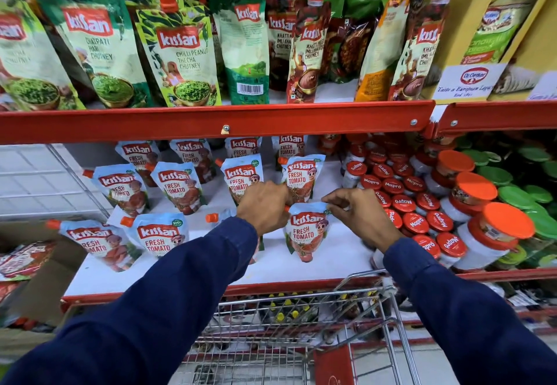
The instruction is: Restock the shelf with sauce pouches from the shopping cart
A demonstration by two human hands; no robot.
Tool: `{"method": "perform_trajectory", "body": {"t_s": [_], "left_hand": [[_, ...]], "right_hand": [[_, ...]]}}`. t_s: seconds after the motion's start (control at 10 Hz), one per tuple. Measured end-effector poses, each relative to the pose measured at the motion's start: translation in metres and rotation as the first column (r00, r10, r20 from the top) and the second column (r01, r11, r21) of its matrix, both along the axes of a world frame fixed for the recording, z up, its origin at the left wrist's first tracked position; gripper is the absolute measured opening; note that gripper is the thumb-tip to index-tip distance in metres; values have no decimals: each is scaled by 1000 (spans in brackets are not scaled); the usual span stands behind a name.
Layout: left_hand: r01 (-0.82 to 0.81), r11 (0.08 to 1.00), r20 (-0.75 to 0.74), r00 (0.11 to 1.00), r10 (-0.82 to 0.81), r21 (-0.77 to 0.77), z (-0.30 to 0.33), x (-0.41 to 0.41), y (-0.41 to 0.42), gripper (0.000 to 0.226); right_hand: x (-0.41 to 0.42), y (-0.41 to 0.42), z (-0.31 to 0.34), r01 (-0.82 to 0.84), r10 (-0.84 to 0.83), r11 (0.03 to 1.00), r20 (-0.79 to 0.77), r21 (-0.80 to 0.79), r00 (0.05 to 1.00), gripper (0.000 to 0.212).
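Observation:
A light-blue Kissan Fresh Tomato sauce pouch (306,233) stands upright on the white middle shelf (331,261), in the front row. My left hand (265,207) grips its top left corner at the orange cap. My right hand (358,214) pinches its top right corner. Several more tomato pouches (177,187) stand in rows behind and to the left. The wire shopping cart (301,318) sits below my arms, against the shelf front; its contents are hard to make out.
Red-lidded Mapro jars (416,203) crowd the shelf right of my right hand, with orange-lidded jars (479,203) and green-lidded ones beyond. The red shelf rail (211,123) runs overhead, holding Kissan chutney pouches (180,61). A cardboard box (27,264) sits at left.

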State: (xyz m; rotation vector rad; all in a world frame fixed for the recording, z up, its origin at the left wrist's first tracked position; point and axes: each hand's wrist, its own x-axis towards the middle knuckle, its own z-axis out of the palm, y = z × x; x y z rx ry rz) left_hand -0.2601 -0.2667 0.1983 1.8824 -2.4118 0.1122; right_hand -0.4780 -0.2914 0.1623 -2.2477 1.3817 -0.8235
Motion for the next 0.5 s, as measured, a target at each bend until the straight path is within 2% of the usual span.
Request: {"method": "perform_trajectory", "body": {"t_s": [0.3, 0.5], "left_hand": [[35, 997, 37, 999, -32, -70, -4, -2, 10, 43], [69, 991, 13, 998, -68, -115, 7, -1, 22, 41]], "right_hand": [[7, 6, 0, 40, -41, 998, 9, 47, 999, 26], [8, 17, 10, 118, -122, 992, 81, 49, 989, 37]]}}
